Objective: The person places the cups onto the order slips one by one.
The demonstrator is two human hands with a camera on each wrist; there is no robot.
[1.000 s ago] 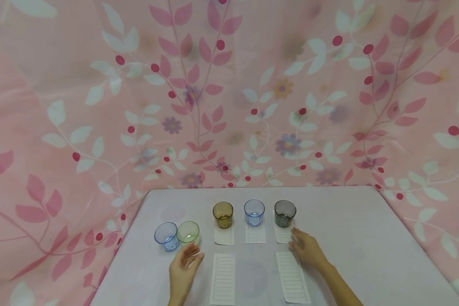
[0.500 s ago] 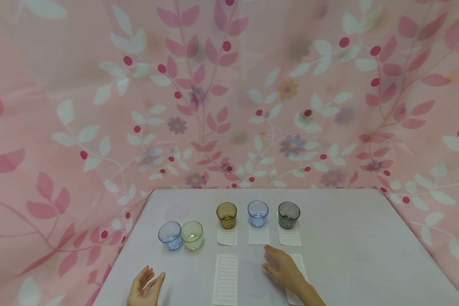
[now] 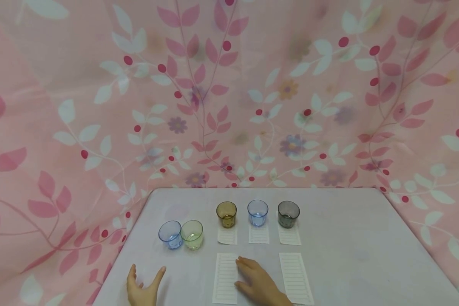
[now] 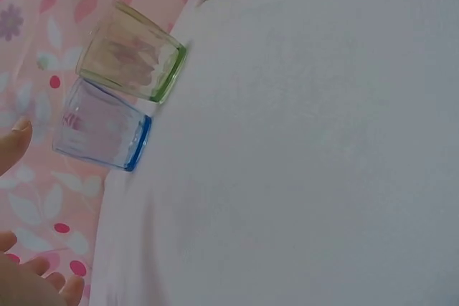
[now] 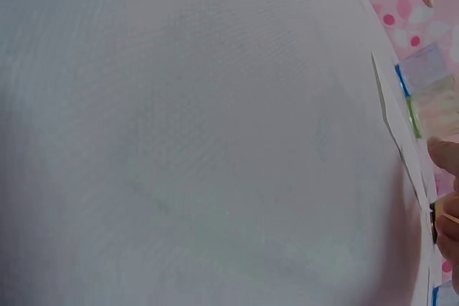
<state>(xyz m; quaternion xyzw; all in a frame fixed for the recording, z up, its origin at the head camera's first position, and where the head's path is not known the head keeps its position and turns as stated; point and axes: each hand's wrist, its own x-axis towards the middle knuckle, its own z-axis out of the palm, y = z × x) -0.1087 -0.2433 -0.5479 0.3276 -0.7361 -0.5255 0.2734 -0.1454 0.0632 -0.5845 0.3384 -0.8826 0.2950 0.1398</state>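
Left hand (image 3: 142, 293) now spread wider, gripping nothing; right hand (image 3: 259, 281), also empty, has moved off right slip (image 3: 296, 278) to the edge of left slip (image 3: 225, 279), contact unclear, so work presumably shifts there, with green glass (image 3: 192, 239) beyond, untouched, and amber glass (image 3: 227, 216) farther.

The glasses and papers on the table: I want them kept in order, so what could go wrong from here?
The leftmost blue glass and the green glass stand so close that grasping one might knock the other. The amber glass seems to stand on a paper slip; tugging that could shift it. The right hand overlaps the long left paper strip in the head view; a sweep might drag it askew.
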